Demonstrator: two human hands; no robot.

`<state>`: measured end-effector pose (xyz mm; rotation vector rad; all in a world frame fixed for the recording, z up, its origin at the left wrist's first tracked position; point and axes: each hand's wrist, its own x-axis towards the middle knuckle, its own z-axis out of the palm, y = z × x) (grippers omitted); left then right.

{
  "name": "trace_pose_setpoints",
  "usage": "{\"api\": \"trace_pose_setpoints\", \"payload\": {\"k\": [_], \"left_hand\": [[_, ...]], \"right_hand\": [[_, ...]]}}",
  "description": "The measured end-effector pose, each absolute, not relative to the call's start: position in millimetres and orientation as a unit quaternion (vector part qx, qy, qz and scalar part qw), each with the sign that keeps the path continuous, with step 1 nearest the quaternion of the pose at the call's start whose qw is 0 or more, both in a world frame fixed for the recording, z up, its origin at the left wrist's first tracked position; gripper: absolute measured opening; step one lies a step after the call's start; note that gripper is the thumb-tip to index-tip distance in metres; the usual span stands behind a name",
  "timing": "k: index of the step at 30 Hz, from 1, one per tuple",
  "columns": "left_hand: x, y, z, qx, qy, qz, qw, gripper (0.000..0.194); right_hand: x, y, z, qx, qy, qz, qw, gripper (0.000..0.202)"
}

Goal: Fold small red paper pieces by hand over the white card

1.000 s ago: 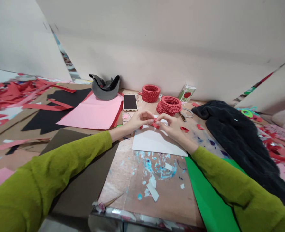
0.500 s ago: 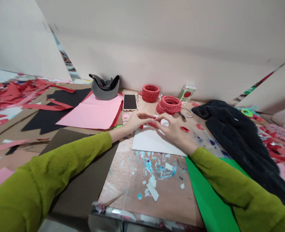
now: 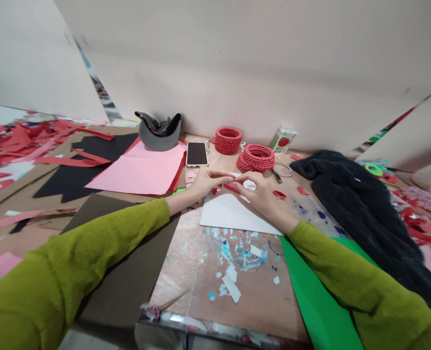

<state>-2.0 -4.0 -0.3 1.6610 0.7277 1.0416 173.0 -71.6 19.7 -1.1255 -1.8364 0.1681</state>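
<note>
My left hand [image 3: 210,181] and my right hand [image 3: 252,188] meet fingertip to fingertip over a white sheet [image 3: 230,212]. Between their pinched fingers is a small red paper piece [image 3: 231,186], partly covered by the fingers. Another red scrap [image 3: 214,191] lies under my left fingers. Just beyond my right hand sits a stack of scalloped red paper rings [image 3: 256,159]. A second red ring stack [image 3: 228,141] stands behind it, near the wall. Folded red bits [image 3: 279,194] lie to the right of my right hand.
A phone [image 3: 197,154], a grey cap [image 3: 159,133] and pink paper [image 3: 138,167] are at the back left. On the right lie a small carton [image 3: 283,140], a dark furry cloth [image 3: 361,204] and green paper [image 3: 314,291]. Paper scraps [image 3: 231,288] and blue paint mark the front of the table.
My fingers have shifted slightly around the red paper piece, and the gap between my right thumb and finger looks narrower. Everything else stays in place.
</note>
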Motion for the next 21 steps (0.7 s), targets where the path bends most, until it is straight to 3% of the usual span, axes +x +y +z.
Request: {"api": "trace_pose_setpoints", "payload": {"k": [4,11,21], "left_hand": [[-1.0,-2.4,-1.9,0.673,0.295,0.436,0.520,0.026],[-1.2,-3.5,-1.2,0.669,0.273,0.447,0.527,0.021],[1.0,-10.6,3.8,0.696,0.262,0.450,0.495,0.025]], "right_hand": [[176.1,-67.1,14.5,-0.474,-0.722,0.063,0.499,0.010],[175.4,-68.6,18.6,-0.491,-0.743,0.073,0.449,0.008],[175.5,-67.2,16.1,-0.480,-0.734,0.078,0.474,0.006]]}}
